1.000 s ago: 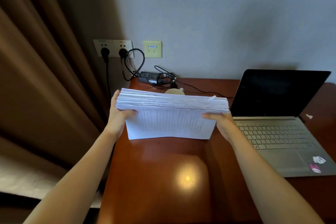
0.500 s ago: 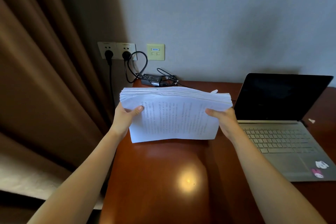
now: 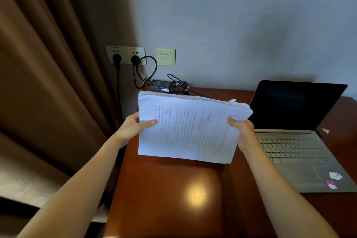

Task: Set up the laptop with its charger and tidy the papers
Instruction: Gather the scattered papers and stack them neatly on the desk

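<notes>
While the left hand [image 3: 133, 128] and right hand [image 3: 242, 131] pinch the thick paper stack [image 3: 190, 129] by its side edges above the desk [image 3: 170, 195], it looks heavy and floppy (loose sheets could slide), so both-edge support suits.

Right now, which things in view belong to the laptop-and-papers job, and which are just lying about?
Job:
paper stack, held at its sides by the left hand and right hand
open laptop, screen dark
charger brick, behind the papers

Lying about:
small white scrap right of the laptop
yellow wall plate
brown curtain
</notes>
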